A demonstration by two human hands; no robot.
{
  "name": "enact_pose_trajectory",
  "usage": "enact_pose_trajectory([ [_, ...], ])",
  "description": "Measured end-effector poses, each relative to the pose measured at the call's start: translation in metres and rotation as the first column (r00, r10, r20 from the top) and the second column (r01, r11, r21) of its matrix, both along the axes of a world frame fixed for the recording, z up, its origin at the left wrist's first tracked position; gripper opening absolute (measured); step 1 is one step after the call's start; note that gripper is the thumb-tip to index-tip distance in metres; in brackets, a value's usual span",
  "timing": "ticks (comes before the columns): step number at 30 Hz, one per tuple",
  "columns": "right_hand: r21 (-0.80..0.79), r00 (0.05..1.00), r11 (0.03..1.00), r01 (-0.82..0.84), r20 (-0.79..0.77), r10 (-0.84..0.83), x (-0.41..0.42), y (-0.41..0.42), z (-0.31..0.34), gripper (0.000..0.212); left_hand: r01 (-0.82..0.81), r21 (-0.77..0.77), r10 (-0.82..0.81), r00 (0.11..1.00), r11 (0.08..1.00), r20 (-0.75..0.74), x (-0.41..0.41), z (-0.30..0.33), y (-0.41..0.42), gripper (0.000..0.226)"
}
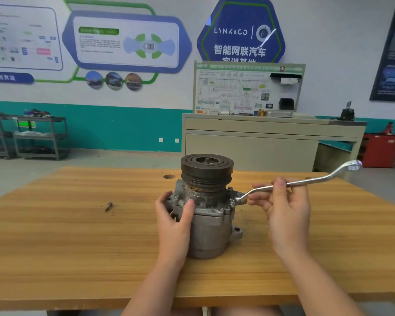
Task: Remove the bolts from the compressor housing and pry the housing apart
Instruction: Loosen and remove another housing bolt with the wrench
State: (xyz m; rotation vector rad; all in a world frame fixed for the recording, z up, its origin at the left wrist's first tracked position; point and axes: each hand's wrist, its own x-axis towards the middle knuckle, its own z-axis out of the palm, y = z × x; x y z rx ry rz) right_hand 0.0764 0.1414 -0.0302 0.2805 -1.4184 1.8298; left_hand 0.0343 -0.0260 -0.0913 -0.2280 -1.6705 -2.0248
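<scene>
The grey compressor [209, 226] stands upright on the wooden table [78, 236], its dark pulley [206, 168] on top. My left hand [175, 221] grips the left side of the housing, thumb on the flange. My right hand [283, 206] pinches the shaft of a silver ring spanner [306, 182]. The spanner's near ring sits on a bolt [232, 202] at the housing's right flange, and its far end points up to the right. One removed bolt [108, 206] lies on the table to the left.
A small round mark [169, 176] shows on the table behind the compressor. Beyond the table stand a beige training bench [271, 135], grey shelf racks [32, 135] at the left and a red cabinet [381, 149] at the right.
</scene>
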Motion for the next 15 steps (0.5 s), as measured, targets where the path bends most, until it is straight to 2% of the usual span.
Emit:
enact_pose_trajectory([
  [3, 0.175, 0.989, 0.976, 0.129, -0.088, -0.115, 0.003, -0.008, 0.000, 0.012, 0.014, 0.003, -0.014, 1.000, 1.000, 0.002, 0.001, 0.000, 0.000, 0.058],
  [6, 0.374, 0.962, 0.894, 0.248, -0.203, -0.182, 0.003, -0.012, -0.004, 0.012, 0.030, 0.010, -0.030, 1.000, 0.999, 0.003, 0.001, 0.000, 0.000, 0.054],
  [11, 0.610, 0.865, 0.634, 0.474, -0.456, -0.209, 0.002, -0.019, -0.014, 0.018, 0.000, 0.008, 0.000, 1.000, 1.000, -0.020, -0.004, -0.003, 0.000, 0.043],
  [14, 0.658, 0.775, 0.436, 0.614, -0.609, -0.172, -0.002, -0.031, -0.025, 0.009, 0.021, 0.022, -0.020, 0.999, 1.000, -0.029, -0.004, -0.004, 0.000, 0.046],
  [15, 0.646, 0.755, 0.417, 0.639, -0.632, -0.176, -0.004, -0.033, -0.029, 0.006, 0.015, 0.011, -0.014, 0.999, 1.000, -0.036, -0.003, -0.004, 0.000, 0.050],
])
